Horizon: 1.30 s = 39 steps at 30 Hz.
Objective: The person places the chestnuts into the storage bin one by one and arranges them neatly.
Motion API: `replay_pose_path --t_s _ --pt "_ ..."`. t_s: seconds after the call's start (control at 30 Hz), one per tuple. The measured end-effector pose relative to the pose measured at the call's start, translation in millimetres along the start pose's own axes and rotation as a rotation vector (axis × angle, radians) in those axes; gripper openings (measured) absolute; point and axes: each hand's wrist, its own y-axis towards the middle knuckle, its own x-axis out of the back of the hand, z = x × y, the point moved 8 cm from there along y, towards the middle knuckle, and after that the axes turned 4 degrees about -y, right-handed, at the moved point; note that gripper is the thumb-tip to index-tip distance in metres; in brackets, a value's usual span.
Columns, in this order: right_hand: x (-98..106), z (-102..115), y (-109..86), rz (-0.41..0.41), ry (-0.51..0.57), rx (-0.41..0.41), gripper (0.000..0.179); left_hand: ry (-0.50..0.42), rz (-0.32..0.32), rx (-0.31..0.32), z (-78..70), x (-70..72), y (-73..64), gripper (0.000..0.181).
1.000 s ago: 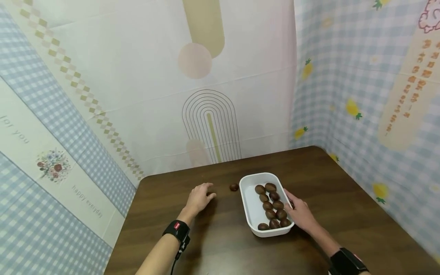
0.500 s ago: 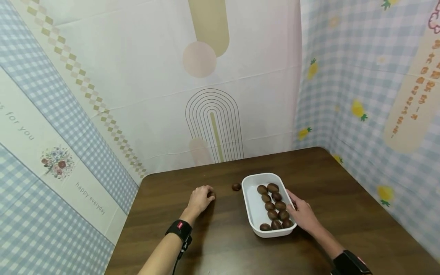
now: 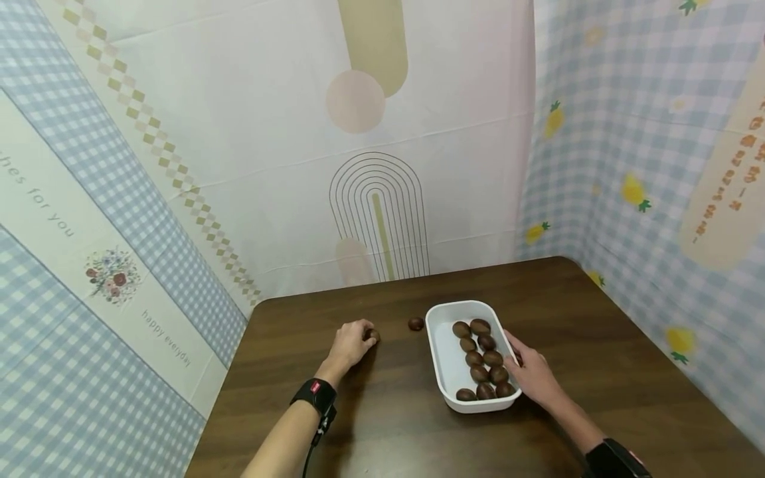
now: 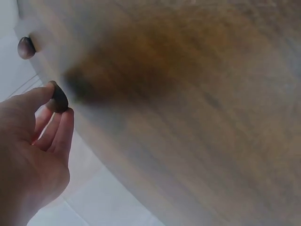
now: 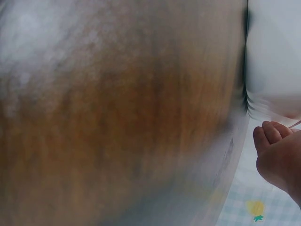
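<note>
My left hand pinches a brown chestnut between thumb and fingertips, just over the table or on it; I cannot tell which. Another chestnut lies on the table, between that hand and a white rectangular tray. Inside the tray several chestnuts sit mostly along its right side and near end. My right hand grips the tray's right wall, thumb at the rim. In the right wrist view only part of the right hand shows, beside the tray's pale side.
The dark wooden table has rounded far corners. A white patterned cloth hangs behind it, and checked cloth covers the right side. A black wrist strap with a cable sits on the left forearm.
My left hand has closed its fingers on a chestnut that it hid a second ago. The right hand keeps its hold on the tray. The whole head view has shifted slightly.
</note>
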Motion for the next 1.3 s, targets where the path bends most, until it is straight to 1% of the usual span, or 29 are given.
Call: replay_pose_path --t_s 0.17,0.3,0.47,0.57,0.73,0.83,0.93,1.07,1.2,1.3 --pt "0 -1 0.1 -0.009 -0.005 0.014 0.058 -0.016 -0.011 -0.043 -12.6 8.3 7.2 0.032" --pt "0 0 -0.7 -0.01 -0.003 0.02 0.058 -0.04 -0.013 -0.086 -26.8 14.0 12.2 0.033" --pt "2 1 -1.2 -0.009 -0.007 0.016 0.058 -0.093 -0.007 -0.165 -53.7 17.6 16.8 0.034" --pt "2 1 -1.1 -0.009 -0.01 0.013 0.058 -0.123 0.002 -0.208 -70.2 15.7 19.3 0.033" --pt "1 1 -1.2 -0.006 -0.014 0.013 0.057 -0.136 0.034 -0.251 -94.8 7.9 22.5 0.033" --pt "1 1 -0.8 -0.003 -0.007 0.009 0.058 -0.154 0.059 -0.275 -109.1 2.5 22.4 0.033" --pt "0 1 -0.2 0.006 0.007 -0.002 0.058 -0.16 0.077 -0.314 -123.5 -3.5 21.1 0.033" --pt "0 1 0.7 0.021 0.024 -0.013 0.059 -0.128 0.118 -0.349 -139.9 -14.6 18.8 0.033" --pt "-1 1 0.2 0.033 0.041 -0.018 0.058 -0.085 0.184 -0.372 -153.8 -28.1 15.9 0.031" --pt "-2 0 -0.2 0.046 0.059 -0.033 0.058 -0.06 0.224 -0.414 -164.6 -36.6 12.5 0.03"
